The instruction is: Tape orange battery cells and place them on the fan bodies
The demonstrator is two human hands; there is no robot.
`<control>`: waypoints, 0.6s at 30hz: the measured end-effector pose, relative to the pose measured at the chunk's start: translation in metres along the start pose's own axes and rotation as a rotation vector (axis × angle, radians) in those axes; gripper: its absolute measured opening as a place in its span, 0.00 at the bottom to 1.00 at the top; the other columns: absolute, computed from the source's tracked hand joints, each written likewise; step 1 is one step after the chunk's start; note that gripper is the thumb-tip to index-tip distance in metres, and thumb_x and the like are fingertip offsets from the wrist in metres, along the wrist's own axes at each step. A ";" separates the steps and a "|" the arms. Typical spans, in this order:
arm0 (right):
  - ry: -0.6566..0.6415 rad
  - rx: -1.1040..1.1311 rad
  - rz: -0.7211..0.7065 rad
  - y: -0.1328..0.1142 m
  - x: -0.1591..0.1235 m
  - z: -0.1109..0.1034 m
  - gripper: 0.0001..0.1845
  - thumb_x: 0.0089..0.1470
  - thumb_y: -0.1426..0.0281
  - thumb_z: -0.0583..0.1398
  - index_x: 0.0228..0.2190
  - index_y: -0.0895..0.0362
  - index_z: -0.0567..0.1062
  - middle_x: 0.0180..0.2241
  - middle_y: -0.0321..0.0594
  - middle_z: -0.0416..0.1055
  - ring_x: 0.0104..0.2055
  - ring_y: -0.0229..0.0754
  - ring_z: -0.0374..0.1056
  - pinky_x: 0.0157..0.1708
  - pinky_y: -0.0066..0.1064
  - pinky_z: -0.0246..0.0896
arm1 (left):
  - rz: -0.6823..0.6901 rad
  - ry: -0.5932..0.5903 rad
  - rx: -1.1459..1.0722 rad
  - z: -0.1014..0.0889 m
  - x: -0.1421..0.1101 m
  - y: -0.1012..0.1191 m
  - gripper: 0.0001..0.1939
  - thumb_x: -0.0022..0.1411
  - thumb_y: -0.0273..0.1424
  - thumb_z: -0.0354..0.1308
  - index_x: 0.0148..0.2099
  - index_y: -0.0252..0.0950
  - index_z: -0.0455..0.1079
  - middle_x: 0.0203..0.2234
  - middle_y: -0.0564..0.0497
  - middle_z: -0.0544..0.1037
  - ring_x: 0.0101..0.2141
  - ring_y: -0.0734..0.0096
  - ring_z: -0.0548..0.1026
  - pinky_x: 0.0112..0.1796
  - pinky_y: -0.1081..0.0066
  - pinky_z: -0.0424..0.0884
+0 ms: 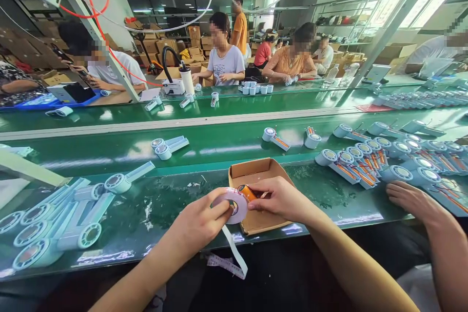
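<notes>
My left hand is closed on a white roll of tape, its fingers in the core. A loose strip hangs from the roll below the table edge. Between the fingers of my right hand is an orange cylindrical battery, held against the upper right side of the roll. Both hands are over the near edge of an open cardboard tray. The right fingertips partly cover the battery.
Pale blue fan units are heaped at left, and many more with orange batteries stand at right. A neighbour's hand rests beside those. Beyond runs a green conveyor belt carrying several units, with people seated across it.
</notes>
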State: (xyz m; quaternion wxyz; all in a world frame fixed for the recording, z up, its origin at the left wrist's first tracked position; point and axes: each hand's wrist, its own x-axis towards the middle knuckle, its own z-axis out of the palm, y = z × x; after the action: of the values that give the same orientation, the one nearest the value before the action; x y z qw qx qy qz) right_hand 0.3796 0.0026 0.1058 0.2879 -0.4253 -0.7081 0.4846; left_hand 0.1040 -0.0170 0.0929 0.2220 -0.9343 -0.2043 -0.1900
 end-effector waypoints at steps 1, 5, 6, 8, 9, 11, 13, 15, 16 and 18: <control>-0.036 0.010 0.017 0.002 0.001 0.001 0.16 0.54 0.58 0.72 0.40 0.55 0.88 0.35 0.38 0.83 0.31 0.40 0.72 0.34 0.29 0.67 | 0.014 -0.019 -0.003 -0.001 0.001 -0.001 0.08 0.68 0.19 0.62 0.47 0.33 0.77 0.41 0.47 0.79 0.62 0.58 0.70 0.57 0.67 0.76; 0.183 0.273 0.065 0.024 0.002 0.029 0.24 0.46 0.56 0.75 0.43 0.56 0.87 0.35 0.40 0.84 0.35 0.45 0.77 0.38 0.34 0.73 | -0.021 -0.080 -0.028 -0.006 0.007 0.004 0.12 0.67 0.17 0.61 0.49 0.34 0.78 0.42 0.47 0.79 0.59 0.54 0.72 0.55 0.63 0.78; 0.314 0.370 0.063 0.030 0.002 0.041 0.27 0.44 0.55 0.76 0.45 0.55 0.86 0.37 0.41 0.85 0.38 0.47 0.79 0.40 0.36 0.75 | -0.052 -0.073 -0.041 -0.007 0.009 0.008 0.12 0.67 0.17 0.61 0.49 0.34 0.78 0.41 0.46 0.79 0.58 0.53 0.72 0.54 0.61 0.79; 0.564 0.536 0.058 0.043 0.001 0.064 0.29 0.43 0.54 0.76 0.46 0.55 0.86 0.42 0.44 0.85 0.43 0.49 0.80 0.43 0.39 0.77 | -0.114 -0.032 -0.084 -0.005 0.013 0.018 0.10 0.68 0.18 0.61 0.48 0.33 0.78 0.41 0.45 0.78 0.56 0.51 0.73 0.54 0.57 0.79; 0.640 0.589 0.062 0.047 0.000 0.071 0.29 0.43 0.54 0.76 0.46 0.54 0.85 0.43 0.45 0.85 0.44 0.50 0.81 0.44 0.40 0.78 | -0.143 -0.008 -0.118 -0.004 0.015 0.024 0.09 0.68 0.19 0.61 0.47 0.33 0.78 0.40 0.45 0.78 0.55 0.51 0.73 0.54 0.57 0.80; 0.701 0.626 0.072 0.052 0.000 0.072 0.29 0.42 0.55 0.77 0.45 0.55 0.86 0.43 0.46 0.85 0.43 0.51 0.81 0.43 0.41 0.79 | -0.156 0.018 -0.232 -0.001 0.013 0.039 0.07 0.69 0.21 0.61 0.46 0.33 0.79 0.40 0.45 0.77 0.52 0.52 0.74 0.52 0.58 0.81; 0.775 0.600 0.037 0.050 0.002 0.052 0.28 0.42 0.55 0.77 0.44 0.55 0.86 0.43 0.46 0.85 0.41 0.50 0.81 0.40 0.40 0.79 | -0.119 0.009 -0.389 0.002 0.003 0.052 0.09 0.70 0.23 0.60 0.48 0.35 0.79 0.38 0.46 0.77 0.51 0.54 0.75 0.49 0.61 0.81; 0.929 0.564 -0.066 0.045 0.003 0.018 0.28 0.46 0.54 0.76 0.46 0.54 0.85 0.44 0.44 0.85 0.41 0.47 0.80 0.38 0.37 0.78 | -0.114 -0.005 -0.482 0.007 -0.021 0.055 0.13 0.70 0.21 0.57 0.51 0.37 0.79 0.38 0.47 0.78 0.53 0.54 0.74 0.50 0.63 0.81; 1.005 0.550 -0.126 0.042 0.003 0.002 0.28 0.47 0.54 0.75 0.47 0.53 0.84 0.45 0.43 0.84 0.41 0.45 0.80 0.38 0.35 0.78 | -0.157 -0.009 -0.480 0.010 -0.037 0.052 0.15 0.69 0.20 0.55 0.51 0.38 0.79 0.39 0.46 0.79 0.56 0.53 0.73 0.51 0.62 0.81; 1.045 0.513 -0.202 0.035 0.000 -0.020 0.28 0.46 0.56 0.76 0.48 0.51 0.84 0.45 0.41 0.84 0.42 0.43 0.80 0.38 0.32 0.78 | -0.310 -0.013 -0.406 0.020 -0.074 0.035 0.17 0.68 0.20 0.54 0.53 0.39 0.79 0.42 0.45 0.81 0.60 0.49 0.71 0.54 0.57 0.80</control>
State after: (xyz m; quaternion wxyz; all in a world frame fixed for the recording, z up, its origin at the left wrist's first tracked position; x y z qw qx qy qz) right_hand 0.4073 0.0173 0.0803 0.7371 -0.4549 -0.3695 0.3365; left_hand 0.0634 -0.0577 0.0312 -0.0034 -0.9185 -0.3040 -0.2528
